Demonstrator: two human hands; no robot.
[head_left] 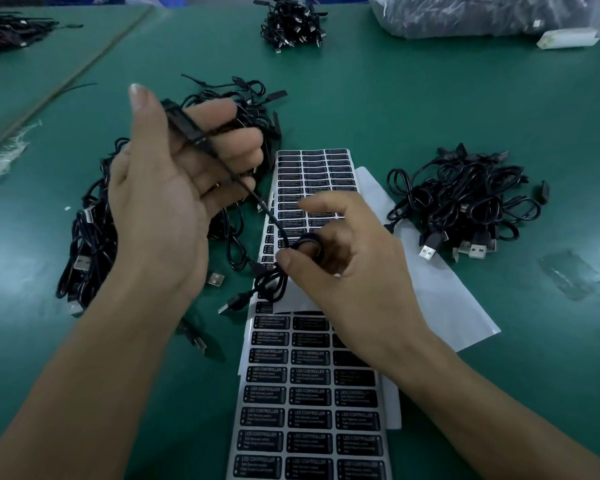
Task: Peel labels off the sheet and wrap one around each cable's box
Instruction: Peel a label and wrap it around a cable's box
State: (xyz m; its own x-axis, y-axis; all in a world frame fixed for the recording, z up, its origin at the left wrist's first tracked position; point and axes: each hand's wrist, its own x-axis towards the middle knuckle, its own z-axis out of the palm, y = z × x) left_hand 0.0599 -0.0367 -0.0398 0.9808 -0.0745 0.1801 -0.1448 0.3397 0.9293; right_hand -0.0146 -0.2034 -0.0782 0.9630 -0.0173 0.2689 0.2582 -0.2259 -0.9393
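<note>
My left hand (174,188) is raised palm-up with a slim black cable box (184,128) lying across its curled fingers. The box's black cable (253,199) runs down to my right hand (340,258), which pinches a coiled loop of it between thumb and fingers; its USB plug (231,303) dangles below. Under both hands lie long sheets of black "LED CONTROLLER" labels (309,410), one sheet (312,171) farther off. I cannot tell whether a label is on the box.
Heaps of black USB cables lie at the left (90,237), behind my left hand (253,105), at the right (465,202) and far off (291,26). A white backing sheet (440,299) lies at the right. A plastic bag (482,15) sits at the far right on the green mat.
</note>
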